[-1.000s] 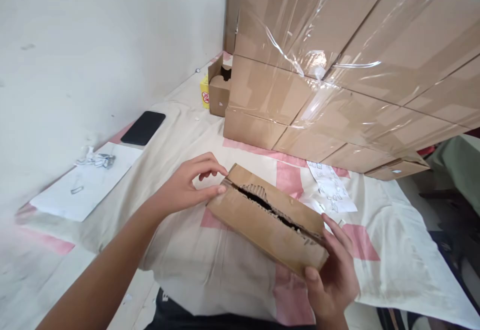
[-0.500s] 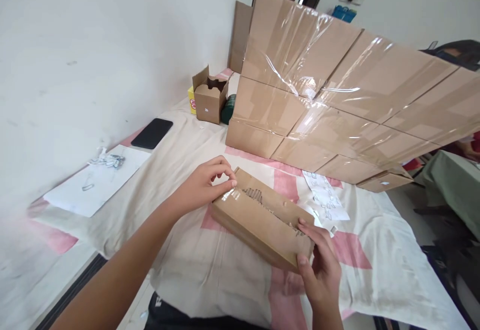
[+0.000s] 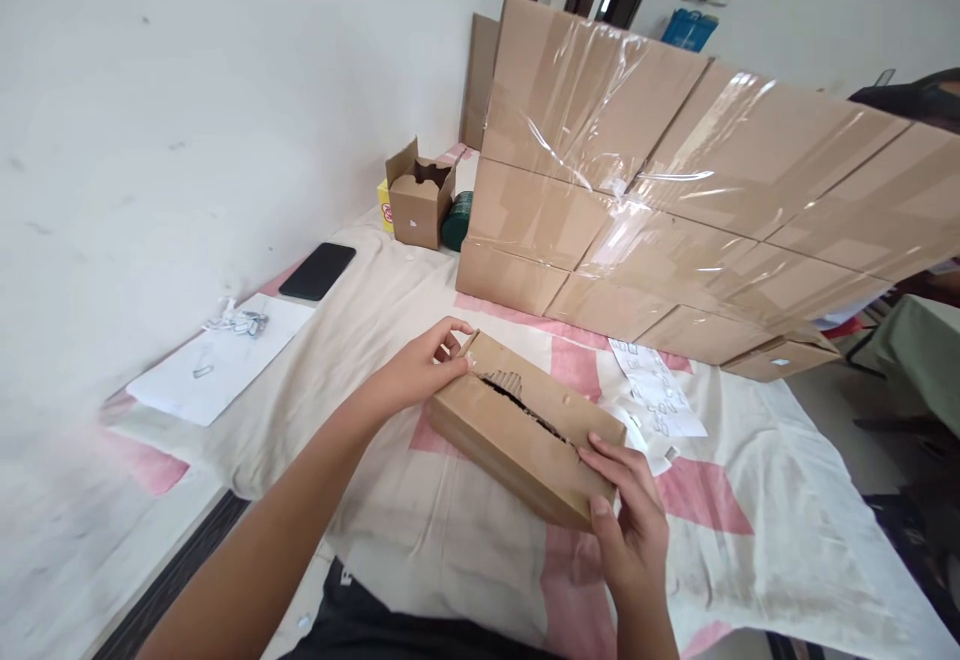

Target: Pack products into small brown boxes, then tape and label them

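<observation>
A small flat cardboard box (image 3: 517,450) lies tilted across the cloth in front of me. A ragged torn seam runs along its top, with ridged corrugated card bared at the left end and a dark gap along it. My left hand (image 3: 424,370) has its thumb and index finger closed on the box's left end, the other fingers curled in. My right hand (image 3: 634,520) grips the right end, fingers on the top near the seam and thumb at the near edge. The inside of the box cannot be made out.
Taped cardboard panels (image 3: 667,210) stand like a wall behind the box. Paper with drawings (image 3: 656,385) lies at right. To the left are a black phone (image 3: 319,271) and a white sheet (image 3: 217,370). An open carton (image 3: 417,212) stands beside a green can (image 3: 457,222).
The torn seam has parted wider, showing a dark gap. My right hand has shifted slightly left along the box. My left index finger has moved up to the far corner.
</observation>
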The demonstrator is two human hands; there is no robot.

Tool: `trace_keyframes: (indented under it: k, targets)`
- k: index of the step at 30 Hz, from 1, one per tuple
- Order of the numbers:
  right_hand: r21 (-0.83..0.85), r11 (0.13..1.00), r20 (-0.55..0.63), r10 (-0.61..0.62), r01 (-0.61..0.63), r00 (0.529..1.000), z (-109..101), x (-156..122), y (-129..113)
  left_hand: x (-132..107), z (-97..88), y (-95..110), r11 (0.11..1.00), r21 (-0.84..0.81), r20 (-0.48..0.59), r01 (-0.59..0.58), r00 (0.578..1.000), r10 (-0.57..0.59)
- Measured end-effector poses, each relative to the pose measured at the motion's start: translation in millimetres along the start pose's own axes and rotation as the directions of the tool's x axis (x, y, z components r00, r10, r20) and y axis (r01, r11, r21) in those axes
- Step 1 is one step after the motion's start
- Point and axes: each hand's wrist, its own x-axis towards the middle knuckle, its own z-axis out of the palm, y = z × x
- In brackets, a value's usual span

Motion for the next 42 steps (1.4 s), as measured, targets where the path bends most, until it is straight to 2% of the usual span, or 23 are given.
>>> trace_keyframes:
  k: [4, 7, 11, 13, 15, 17, 20, 24, 26, 28, 31, 34, 38, 42]
  targets:
    - [0.000, 1.000, -0.024, -0.022, 0.022, 0.999, -0.3, -0.9, -1.1, 2.4, -0.9, 3.5, 0.998, 0.063, -0.003, 0.015, 1.000, -0.015]
    - [-0.007, 1.000, 0.009, -0.017, 0.017, 1.000, -9.0, 5.1, -2.1, 3.5, -1.5, 5.9, 0.995, 0.093, -0.006, 0.021, 1.000, -0.020]
    - [-0.079, 0.997, 0.061, 0.013, -0.009, 0.998, -24.0, 42.8, -7.5, 3.7, -2.0, 7.1, 0.997, 0.072, -0.008, 0.021, 1.000, -0.021]
    - [-0.218, 0.976, 0.184, 0.026, 0.015, 0.983, -25.1, 73.0, -14.0, 3.2, -2.4, 6.8, 0.998, 0.063, -0.004, 0.024, 1.000, -0.024]
    - [-0.367, 0.924, 0.396, 0.053, 0.105, 0.917, -20.3, 103.5, -23.0, 2.4, -2.6, 6.0, 0.998, 0.058, 0.000, 0.029, 1.000, -0.029]
    - [-0.431, 0.879, 0.570, 0.092, 0.202, 0.816, -11.6, 128.0, -33.3, 1.3, -2.1, 4.5, 0.998, 0.050, -0.004, 0.031, 1.000, -0.031]
    - [-0.446, 0.839, 0.723, 0.131, 0.313, 0.678, 1.5, 147.4, -48.3, -0.7, 0.0, 1.1, 0.999, 0.022, -0.014, 0.029, 0.999, -0.029]
    - [-0.432, 0.761, 0.789, 0.059, 0.484, 0.612, 9.3, 150.3, -58.5, -2.5, 2.0, -3.5, 1.000, -0.005, -0.030, 0.023, 0.999, -0.024]
    - [-0.385, 0.764, 0.806, 0.005, 0.518, 0.591, 7.7, 149.1, -57.3, -2.6, 1.7, -5.0, 1.000, -0.008, -0.033, 0.024, 0.999, -0.024]
    - [-0.319, 0.801, 0.801, -0.059, 0.508, 0.596, 3.2, 147.9, -52.6, -1.9, 1.0, -6.1, 1.000, -0.013, -0.036, 0.021, 0.999, -0.022]
    - [-0.233, 0.846, 0.757, -0.152, 0.480, 0.636, -3.3, 145.4, -42.4, 0.4, 1.8, -7.8, 0.999, -0.040, -0.036, 0.020, 0.999, -0.022]
    - [-0.213, 0.829, 0.725, -0.221, 0.518, 0.652, -4.1, 141.2, -33.4, 3.7, 5.3, -10.3, 0.997, -0.067, -0.067, 0.034, 0.997, -0.039]
    - [-0.237, 0.796, 0.696, -0.261, 0.557, 0.669, -0.2, 135.4, -26.5, 5.6, 8.6, -12.0, 0.999, -0.049, -0.162, 0.003, 0.987, -0.011]
    - [-0.235, 0.807, 0.672, -0.268, 0.541, 0.691, -1.7, 133.0, -23.5, 3.1, 7.5, -5.9, 1.000, -0.016, -0.169, -0.021, 0.986, 0.018]
